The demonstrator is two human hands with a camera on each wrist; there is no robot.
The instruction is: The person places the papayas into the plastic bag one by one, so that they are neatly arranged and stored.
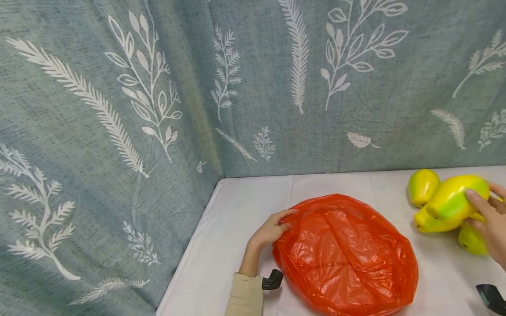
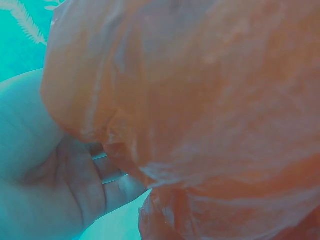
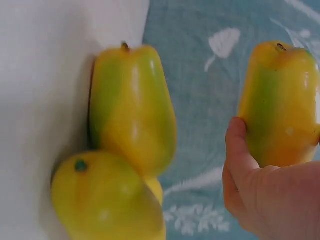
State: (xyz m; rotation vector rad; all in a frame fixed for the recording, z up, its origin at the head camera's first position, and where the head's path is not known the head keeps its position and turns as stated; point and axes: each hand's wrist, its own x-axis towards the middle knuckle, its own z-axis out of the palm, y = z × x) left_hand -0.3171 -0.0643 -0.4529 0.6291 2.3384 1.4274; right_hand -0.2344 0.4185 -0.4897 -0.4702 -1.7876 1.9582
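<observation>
A red plastic bag [image 1: 340, 259] lies spread on the white table with its mouth facing up. My left hand [image 1: 270, 230] grips the bag's left rim. In the left wrist view, the plastic [image 2: 200, 100] covers much of that hand [image 2: 55, 175] and hides its fingertips. On the right, my right hand [image 1: 492, 219] holds a yellow-green papaya [image 1: 456, 197] above several others. The right wrist view shows the thumb and fingers around this held papaya [image 3: 280, 110], stem end up.
Behind the held fruit, one papaya [image 1: 424, 188] stands at the back; another papaya [image 1: 439, 221] lies below, and a further papaya [image 1: 472, 240] is nearer the right hand. The white table [image 1: 245, 197] meets a green leaf-patterned curtain [image 1: 261, 87] at the back and left.
</observation>
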